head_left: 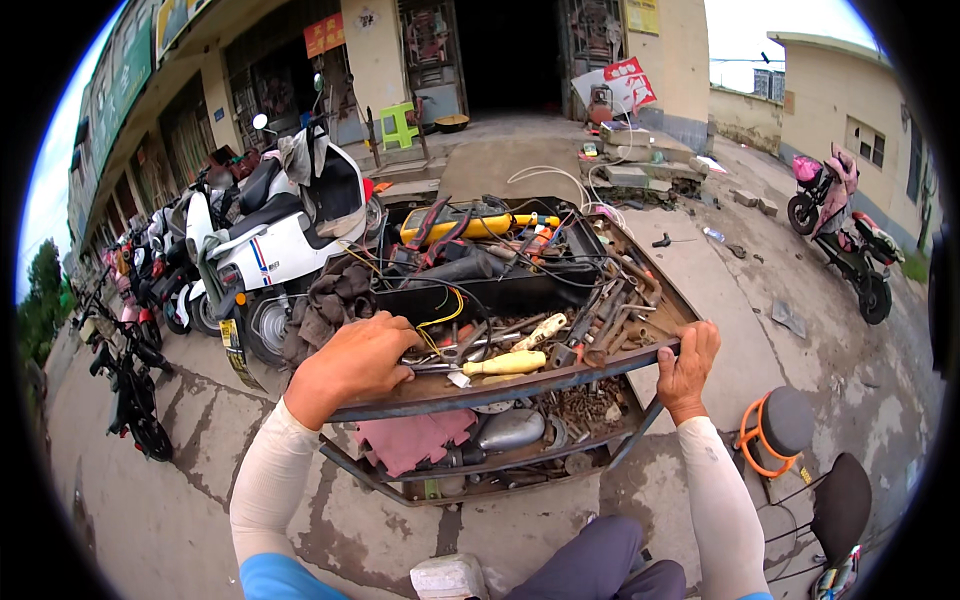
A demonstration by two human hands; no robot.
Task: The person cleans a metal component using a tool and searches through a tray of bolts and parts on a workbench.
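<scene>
A rusty metal tool cart [560, 382] stands in front of me, its upper tray heaped with tools. My left hand [350, 362] is closed over the near left corner of the tray, its fingertips by a shiny metal tool. My right hand [688, 368] grips the near right corner, the thumb pressed along the rim. Between the hands lies a screwdriver with a pale yellow handle [505, 363]. Behind it, a black bin [420, 300] holds a yellow power tool [455, 228] and cables. Wrenches and sockets [620, 320] fill the tray's right side.
Below, the lower shelf carries a pink cloth [415, 440] and loose bolts [585, 410]. A white scooter [285, 220] stands close on the left, a dark rag [335, 305] beside the tray. To the right are an orange-legged stool [780, 425] and a pink-covered scooter [845, 230].
</scene>
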